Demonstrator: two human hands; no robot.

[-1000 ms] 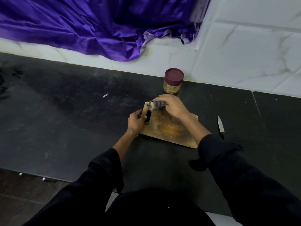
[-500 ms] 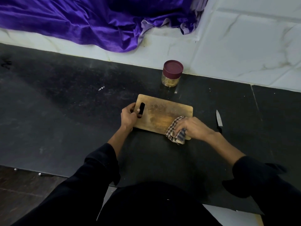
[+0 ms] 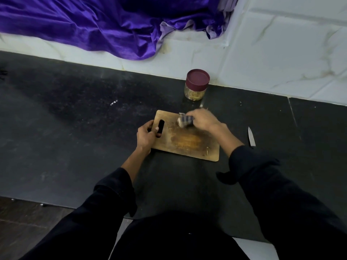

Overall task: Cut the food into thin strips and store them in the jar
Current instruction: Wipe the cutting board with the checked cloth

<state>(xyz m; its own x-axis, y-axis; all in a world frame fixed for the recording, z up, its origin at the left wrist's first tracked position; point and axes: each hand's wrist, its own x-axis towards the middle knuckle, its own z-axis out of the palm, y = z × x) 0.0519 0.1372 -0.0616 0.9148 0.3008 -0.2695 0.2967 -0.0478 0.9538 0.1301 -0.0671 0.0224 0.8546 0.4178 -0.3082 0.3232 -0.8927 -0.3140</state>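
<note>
A wooden cutting board (image 3: 189, 143) lies on the black counter, stained orange in the middle. My left hand (image 3: 147, 136) grips its left end beside the handle slot. My right hand (image 3: 203, 120) presses a bunched checked cloth (image 3: 185, 120) onto the board's far edge. Behind the board stands a clear jar (image 3: 196, 85) with a maroon lid screwed on and yellowish strips inside. A knife (image 3: 251, 137) lies on the counter to the right of the board, blade pointing away from me.
The black counter (image 3: 75, 137) runs left and right, with its front edge close to my body. A white tiled wall (image 3: 281, 53) rises behind the jar. A purple satin cloth (image 3: 93, 21) hangs over the wall at the back left.
My right hand has swept the cloth from the board's near right corner to its far edge near the jar. My left hand has kept its hold on the board's left end.
</note>
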